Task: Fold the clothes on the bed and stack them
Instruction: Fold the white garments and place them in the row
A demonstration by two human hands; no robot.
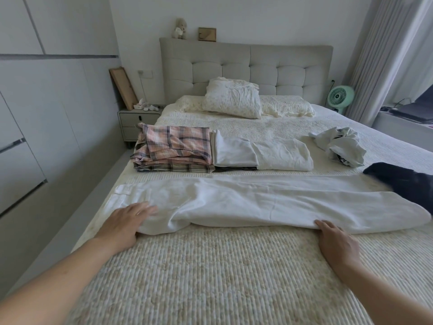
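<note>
Your left hand lies flat on the left end of the white trousers, fingers straight and blurred, its grip wide and holding nothing; this is the waistband end, where a small tab of cloth shows near the top corner. The trousers lie folded lengthwise across the bed, their long axis running from left to right, waist pointing left and leg ends pointing right, with the near edge bunched into a soft roll in the middle. Beyond them, at the left, a stack of plaid clothes in pink and grey sits folded, and just beside it on the right lies a folded white stack, the two touching along one side. Your right hand rests at the near edge of the trousers toward their right end, fingertips touching the hem of the fold; whether they pinch the cloth cannot be told. Farther right and back, a crumpled pale shirt lies unfolded on the bed, and a dark garment lies at the right edge, overlapping the far leg end of the trousers.
</note>
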